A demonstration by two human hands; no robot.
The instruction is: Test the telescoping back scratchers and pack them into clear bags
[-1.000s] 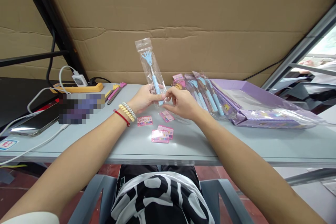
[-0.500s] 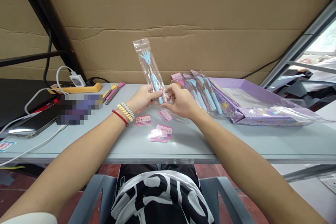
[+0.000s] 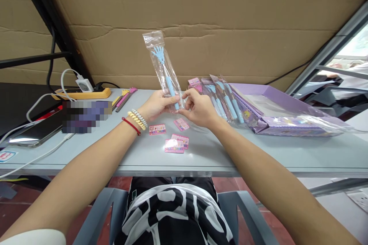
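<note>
A light blue hand-shaped back scratcher (image 3: 169, 84) stands tilted inside a clear plastic bag (image 3: 153, 39), its spread fingers pointing up. My left hand (image 3: 156, 104) is closed around the lower handle through the bag, thumb across the front. At the bag's bottom end, my right hand (image 3: 199, 109) pinches the plastic between thumb and forefinger. Below the hands, several small pink printed cards (image 3: 157, 129) lie on the grey table (image 3: 138, 157); two of them overlap (image 3: 174, 146).
Several bagged blue back scratchers (image 3: 227, 101) lie right of my hands, beside a purple box (image 3: 287, 122) holding clear plastic. On the left are yellow and pink back scratchers (image 3: 125, 98), a yellow power strip (image 3: 102, 93), a phone (image 3: 37, 130) and white cables. Cardboard (image 3: 201, 7) covers the back.
The bagged back scratcher has risen slightly in view and stands a little more upright. Both hands keep their hold on it and have barely shifted.
</note>
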